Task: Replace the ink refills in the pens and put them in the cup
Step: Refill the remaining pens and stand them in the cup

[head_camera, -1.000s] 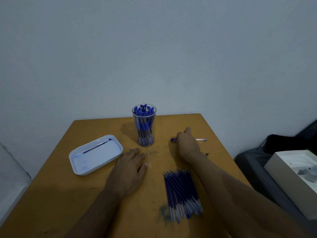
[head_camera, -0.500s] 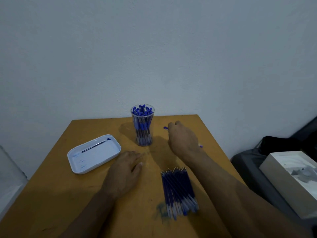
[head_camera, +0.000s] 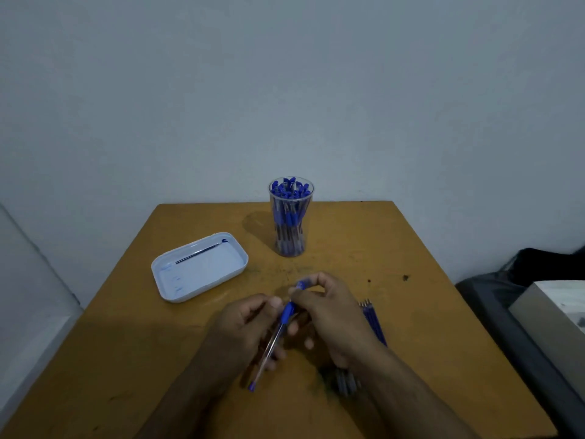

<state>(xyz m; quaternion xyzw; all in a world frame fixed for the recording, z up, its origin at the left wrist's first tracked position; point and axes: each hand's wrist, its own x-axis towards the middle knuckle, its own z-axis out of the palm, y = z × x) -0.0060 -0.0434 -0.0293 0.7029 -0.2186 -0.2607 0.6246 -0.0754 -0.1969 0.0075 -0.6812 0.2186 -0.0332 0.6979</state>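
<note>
Over the middle of the table both hands hold one clear pen (head_camera: 271,343) with blue ends. My left hand (head_camera: 250,331) grips its barrel. My right hand (head_camera: 329,312) pinches the blue cap end near the top. A clear cup (head_camera: 290,217) full of blue-capped pens stands at the back of the table. A bundle of blue ink refills (head_camera: 372,318) lies under my right forearm, mostly hidden. A white tray (head_camera: 164,274) at the left holds one thin refill (head_camera: 199,253).
The wooden table (head_camera: 427,296) stands against a plain wall. A white box (head_camera: 550,308) on dark bags sits off the table's right side. A pale surface lies at the lower left beyond the table edge.
My right hand picked the pen up from the table's right side and brought it to the middle. My left hand lifted off the table and took hold of the barrel.
</note>
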